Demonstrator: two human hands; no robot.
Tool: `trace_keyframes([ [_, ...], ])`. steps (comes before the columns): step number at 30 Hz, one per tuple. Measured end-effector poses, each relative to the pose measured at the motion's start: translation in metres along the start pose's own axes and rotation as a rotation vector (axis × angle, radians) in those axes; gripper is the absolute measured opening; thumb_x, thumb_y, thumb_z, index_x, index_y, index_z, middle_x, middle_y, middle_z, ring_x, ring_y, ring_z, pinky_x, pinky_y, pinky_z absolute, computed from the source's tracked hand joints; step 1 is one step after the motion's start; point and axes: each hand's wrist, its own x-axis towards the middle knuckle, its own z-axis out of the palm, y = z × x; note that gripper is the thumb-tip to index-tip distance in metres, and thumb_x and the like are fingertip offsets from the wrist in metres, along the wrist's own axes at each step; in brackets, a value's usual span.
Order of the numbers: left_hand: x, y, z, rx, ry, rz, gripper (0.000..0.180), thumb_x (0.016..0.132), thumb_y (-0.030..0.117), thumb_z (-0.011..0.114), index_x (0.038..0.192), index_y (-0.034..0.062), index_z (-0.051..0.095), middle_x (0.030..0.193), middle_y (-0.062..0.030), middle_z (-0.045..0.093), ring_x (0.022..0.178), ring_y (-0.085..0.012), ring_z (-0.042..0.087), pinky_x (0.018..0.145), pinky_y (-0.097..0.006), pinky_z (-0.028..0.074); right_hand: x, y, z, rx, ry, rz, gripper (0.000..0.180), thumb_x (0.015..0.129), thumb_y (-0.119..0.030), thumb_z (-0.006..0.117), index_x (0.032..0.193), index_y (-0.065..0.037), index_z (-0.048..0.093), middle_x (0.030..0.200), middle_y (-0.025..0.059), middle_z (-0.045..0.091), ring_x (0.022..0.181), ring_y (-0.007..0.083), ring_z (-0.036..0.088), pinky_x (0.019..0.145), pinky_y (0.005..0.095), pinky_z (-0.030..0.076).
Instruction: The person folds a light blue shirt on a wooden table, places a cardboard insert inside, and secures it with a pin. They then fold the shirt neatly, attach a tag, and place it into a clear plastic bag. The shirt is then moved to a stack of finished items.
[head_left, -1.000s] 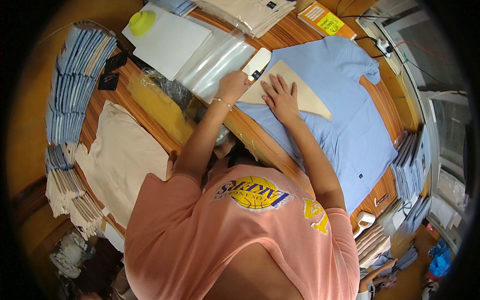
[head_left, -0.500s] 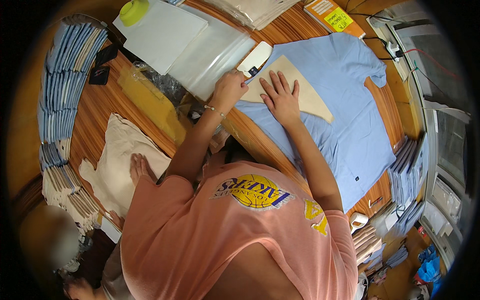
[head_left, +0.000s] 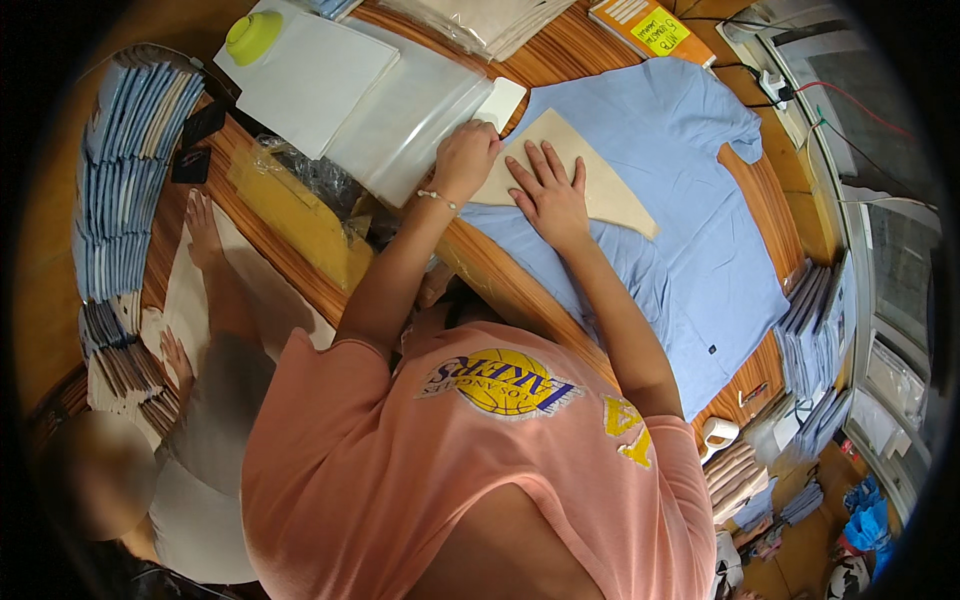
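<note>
A light blue short-sleeved shirt [head_left: 690,220] lies spread on the wooden table [head_left: 500,280]. A beige cardboard board [head_left: 600,190] rests on it near the collar end. My right hand [head_left: 548,192] lies flat on the board with fingers spread. My left hand [head_left: 465,158] is curled around the board's left edge, with a bead bracelet on the wrist. A small white card [head_left: 500,100] lies just beyond my left hand. My pink shirt fills the lower middle of the view.
Clear plastic bags [head_left: 400,120], a white sheet [head_left: 310,80] and a yellow-green round thing [head_left: 252,35] lie at the far left. Folded blue shirts [head_left: 120,170] are stacked left, more stacks [head_left: 810,330] right. A co-worker's hand [head_left: 203,222] presses a beige garment [head_left: 180,290].
My left hand has slid from the white card to the board's left edge. The right hand stays flat on the board. A co-worker and their hands have come into view at left.
</note>
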Motion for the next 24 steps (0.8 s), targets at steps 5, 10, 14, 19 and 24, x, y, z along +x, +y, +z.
trace_keyframes([
  [5,-0.004,0.000,-0.012,-0.106,0.039,-0.056,0.014,0.085,0.015,0.059,0.085,0.0012,0.058,0.087,-0.0153,0.061,0.081,-0.0326,0.059,0.071,-0.039,0.046,-0.001,-0.001,0.001,0.004,0.001,-0.003,0.045,0.090,-0.041,0.048,0.133,-0.029,0.045,0.144,0.0025,0.035,0.135,0.0228,0.028,0.102,0.0642,0.018],
  [10,-0.030,0.026,-0.039,-0.349,-0.055,-0.014,0.012,0.088,0.013,0.056,0.092,0.0016,0.057,0.088,-0.0164,0.060,0.083,-0.0330,0.059,0.076,-0.038,0.047,-0.003,0.000,0.005,0.016,0.005,0.008,0.045,0.089,-0.039,0.050,0.133,-0.029,0.046,0.144,0.0027,0.036,0.135,0.0230,0.027,0.102,0.0645,0.018],
  [14,-0.055,0.033,-0.019,-0.233,-0.264,0.254,0.016,0.085,0.009,0.057,0.098,0.0001,0.057,0.100,-0.0173,0.057,0.096,-0.0349,0.054,0.086,-0.038,0.043,0.002,-0.002,-0.003,0.098,-0.040,0.060,0.044,0.088,-0.028,0.051,0.132,-0.026,0.046,0.143,0.0033,0.037,0.135,0.0227,0.028,0.102,0.0643,0.019],
  [19,-0.054,0.036,-0.010,-0.005,-0.279,0.342,0.024,0.081,0.009,0.061,0.103,-0.0012,0.057,0.106,-0.0179,0.054,0.103,-0.0345,0.051,0.090,-0.039,0.041,-0.008,0.033,-0.053,0.583,0.095,0.253,0.051,0.081,-0.006,0.052,0.131,-0.013,0.046,0.139,0.0098,0.041,0.132,0.0259,0.034,0.104,0.0585,0.023],
  [24,0.010,0.100,-0.032,0.148,-0.839,-0.120,0.027,0.082,0.020,0.061,0.098,-0.0015,0.062,0.100,-0.0194,0.058,0.099,-0.0353,0.054,0.085,-0.039,0.044,-0.132,0.168,-0.111,0.349,0.430,0.485,0.046,0.077,-0.002,0.056,0.123,-0.005,0.054,0.124,0.0174,0.055,0.114,0.0341,0.051,0.097,0.0384,0.041],
])
